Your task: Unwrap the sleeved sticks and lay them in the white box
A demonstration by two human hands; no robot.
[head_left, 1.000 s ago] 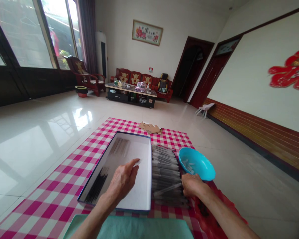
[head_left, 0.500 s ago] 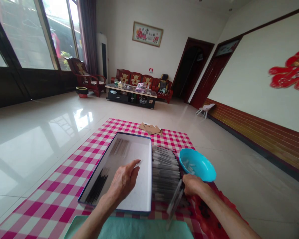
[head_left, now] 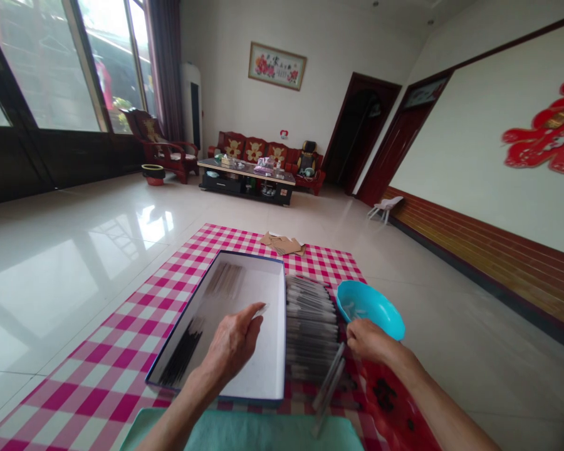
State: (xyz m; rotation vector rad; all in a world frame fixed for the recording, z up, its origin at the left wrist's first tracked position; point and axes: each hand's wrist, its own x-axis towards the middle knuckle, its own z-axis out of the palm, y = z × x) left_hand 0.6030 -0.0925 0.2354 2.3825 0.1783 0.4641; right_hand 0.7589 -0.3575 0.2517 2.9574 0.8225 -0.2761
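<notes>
My left hand point(head_left: 232, 343) hovers over the shallow white box point(head_left: 263, 294), pinching a small clear piece between thumb and forefinger. Dark strips lie in rows on the box's left side. My right hand point(head_left: 369, 340) is closed on a long clear sleeve point(head_left: 329, 385) that hangs down toward me, lifted from the stack of clear sleeves point(head_left: 310, 319) right of the box. A blue bowl point(head_left: 373, 307) with small clear pieces sits just beyond my right hand.
A pink-and-white checked cloth point(head_left: 136, 351) covers the floor under everything. Cardboard scraps point(head_left: 282, 243) lie at its far edge. A teal cushion point(head_left: 244, 432) is at the near edge, a red bag point(head_left: 395, 407) under my right forearm. Sofa and coffee table point(head_left: 247, 178) stand far back.
My right hand lifted a clear sleeve off the stack, swung its free end toward me, and rose slightly toward the bowl. My left hand stayed in place.
</notes>
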